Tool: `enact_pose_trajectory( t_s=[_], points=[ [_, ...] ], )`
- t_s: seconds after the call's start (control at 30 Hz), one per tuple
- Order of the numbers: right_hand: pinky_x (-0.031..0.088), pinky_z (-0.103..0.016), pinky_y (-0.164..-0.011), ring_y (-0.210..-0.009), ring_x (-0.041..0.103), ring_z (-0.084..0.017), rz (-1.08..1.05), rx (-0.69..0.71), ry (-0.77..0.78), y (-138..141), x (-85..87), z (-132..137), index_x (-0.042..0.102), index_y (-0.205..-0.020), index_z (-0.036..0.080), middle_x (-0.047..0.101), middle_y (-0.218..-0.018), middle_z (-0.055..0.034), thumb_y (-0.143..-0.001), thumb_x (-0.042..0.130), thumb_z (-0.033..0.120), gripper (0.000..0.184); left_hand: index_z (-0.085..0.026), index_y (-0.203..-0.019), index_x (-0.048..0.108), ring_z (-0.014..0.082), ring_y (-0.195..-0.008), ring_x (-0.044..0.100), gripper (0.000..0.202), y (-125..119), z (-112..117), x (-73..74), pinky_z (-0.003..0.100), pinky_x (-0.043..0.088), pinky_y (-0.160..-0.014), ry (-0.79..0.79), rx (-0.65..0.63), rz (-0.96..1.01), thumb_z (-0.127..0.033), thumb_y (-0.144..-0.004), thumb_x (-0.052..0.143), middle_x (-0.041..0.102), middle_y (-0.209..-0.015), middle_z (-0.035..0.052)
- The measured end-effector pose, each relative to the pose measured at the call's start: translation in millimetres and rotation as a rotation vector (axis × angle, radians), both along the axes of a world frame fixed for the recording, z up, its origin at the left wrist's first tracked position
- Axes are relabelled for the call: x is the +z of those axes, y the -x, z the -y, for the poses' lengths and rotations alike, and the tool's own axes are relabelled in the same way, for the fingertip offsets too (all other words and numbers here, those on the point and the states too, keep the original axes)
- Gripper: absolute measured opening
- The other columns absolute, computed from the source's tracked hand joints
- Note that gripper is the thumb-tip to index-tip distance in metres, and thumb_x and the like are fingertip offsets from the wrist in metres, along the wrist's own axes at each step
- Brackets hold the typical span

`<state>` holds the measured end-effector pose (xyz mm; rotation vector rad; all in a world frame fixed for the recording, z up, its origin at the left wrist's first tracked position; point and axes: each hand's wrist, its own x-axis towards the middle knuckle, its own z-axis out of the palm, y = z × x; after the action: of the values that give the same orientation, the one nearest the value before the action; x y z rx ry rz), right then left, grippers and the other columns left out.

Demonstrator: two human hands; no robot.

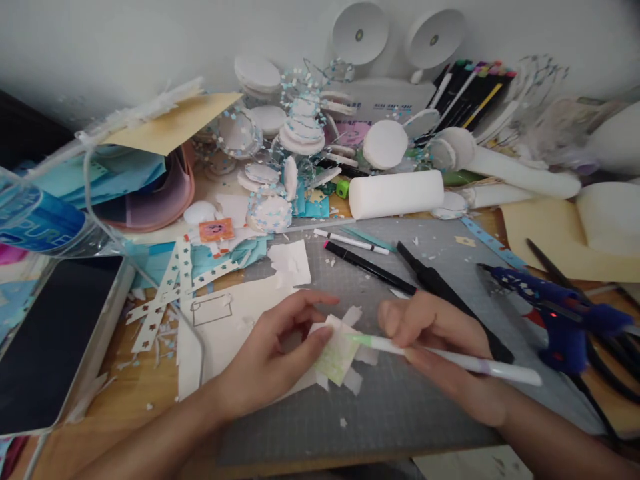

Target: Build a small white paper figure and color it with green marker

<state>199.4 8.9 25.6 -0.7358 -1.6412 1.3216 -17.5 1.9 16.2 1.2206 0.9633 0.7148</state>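
Note:
A small square paper cutout (336,360) with ragged tabs around its edges is pinched by my left hand (285,343), thumb on its face. Light green colouring covers its lower part. In my right hand (440,333) lies a white marker pen (473,362), its light green tip at the cutout's right side. Beneath both hands spreads a grey cutting mat (300,433). Left of the cutout, a cream paper sheet (220,347) bears a drawn rectangle and is partly covered by my left hand. A black marker (367,267) and a black craft knife-like tool (440,287) lie just beyond.
On the right rests a blue glue gun (555,313) with a red light, beside black scissors (550,263). A phone (57,340) and a water bottle (45,217) are at left. White round pieces (303,133) crowd the back, near a white cylinder (396,194).

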Motion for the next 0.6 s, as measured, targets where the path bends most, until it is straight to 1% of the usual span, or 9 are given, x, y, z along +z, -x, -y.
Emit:
enact_pose_trajectory(
  t_s=[0.07, 0.13, 0.2, 0.27, 0.37, 0.47, 0.6],
  points=[
    [0.039, -0.029, -0.053, -0.058, 0.047, -0.015, -0.023, -0.013, 0.075, -2, 0.5, -1, 0.055, -0.090, 0.024, 0.050, -0.065, 0.0005, -0.091, 0.050, 0.032, 0.009, -0.020, -0.118, 0.051, 0.0136, -0.075, 0.057, 0.027, -1, 0, -1.7, 0.023, 0.043, -0.065, -0.035, 0.010, -0.026, -0.028, -0.092, 0.053, 0.063, -0.086, 0.0030],
    [0.043, -0.030, -0.055, -0.065, 0.052, -0.017, 0.013, -0.036, 0.099, -2, 1.6, -3, 0.056, -0.097, 0.025, 0.055, -0.074, -0.0020, -0.091, 0.051, 0.035, 0.013, -0.020, -0.118, 0.049, 0.0143, -0.078, 0.058, 0.027, 0, 0, -2.2, 0.024, 0.043, -0.068, -0.066, -0.019, -0.033, -0.027, -0.092, 0.052, 0.063, -0.089, 0.0036],
    [0.044, -0.029, -0.057, -0.068, 0.054, -0.017, 0.087, -0.042, 0.048, 0, 1.7, -3, 0.057, -0.097, 0.024, 0.056, -0.079, -0.0033, -0.089, 0.053, 0.033, 0.012, -0.020, -0.118, 0.049, 0.0145, -0.080, 0.058, 0.026, 0, 1, -1.8, 0.024, 0.044, -0.069, -0.095, -0.041, -0.055, -0.025, -0.092, 0.051, 0.064, -0.090, 0.0038],
    [0.042, -0.028, -0.056, -0.064, 0.051, -0.015, 0.146, -0.011, -0.019, 2, -0.7, -1, 0.056, -0.092, 0.022, 0.055, -0.075, -0.0018, -0.086, 0.054, 0.023, 0.006, -0.020, -0.117, 0.049, 0.0142, -0.079, 0.057, 0.026, 0, 1, -1.0, 0.024, 0.043, -0.069, -0.123, -0.050, -0.074, -0.025, -0.092, 0.051, 0.064, -0.090, 0.0036],
    [0.039, -0.028, -0.053, -0.058, 0.048, -0.013, 0.166, 0.012, -0.086, 4, -6.8, 2, 0.055, -0.092, 0.023, 0.053, -0.072, -0.0001, -0.081, 0.053, 0.012, 0.016, -0.019, -0.118, 0.049, 0.0148, -0.081, 0.058, 0.027, 0, 1, 0.2, 0.024, 0.043, -0.067, -0.147, -0.064, -0.079, -0.024, -0.091, 0.052, 0.063, -0.091, 0.0041],
    [0.038, -0.029, -0.053, -0.058, 0.048, -0.014, 0.192, 0.002, -0.162, 4, -9.2, 2, 0.055, -0.093, 0.023, 0.054, -0.071, -0.0009, -0.076, 0.054, 0.010, 0.021, -0.019, -0.118, 0.049, 0.0154, -0.082, 0.058, 0.028, 0, 1, 1.0, 0.025, 0.043, -0.068, -0.165, -0.065, -0.100, -0.023, -0.091, 0.052, 0.063, -0.091, 0.0042],
    [0.035, -0.029, -0.050, -0.054, 0.044, -0.013, 0.177, -0.004, -0.251, 4, -5.3, -1, 0.055, -0.088, 0.021, 0.052, -0.063, -0.0005, -0.073, 0.050, 0.008, 0.020, -0.019, -0.115, 0.050, 0.0153, -0.081, 0.059, 0.025, -1, 1, 1.8, 0.024, 0.042, -0.065, -0.158, -0.054, -0.105, -0.024, -0.090, 0.051, 0.063, -0.091, 0.0043]
  ],
)
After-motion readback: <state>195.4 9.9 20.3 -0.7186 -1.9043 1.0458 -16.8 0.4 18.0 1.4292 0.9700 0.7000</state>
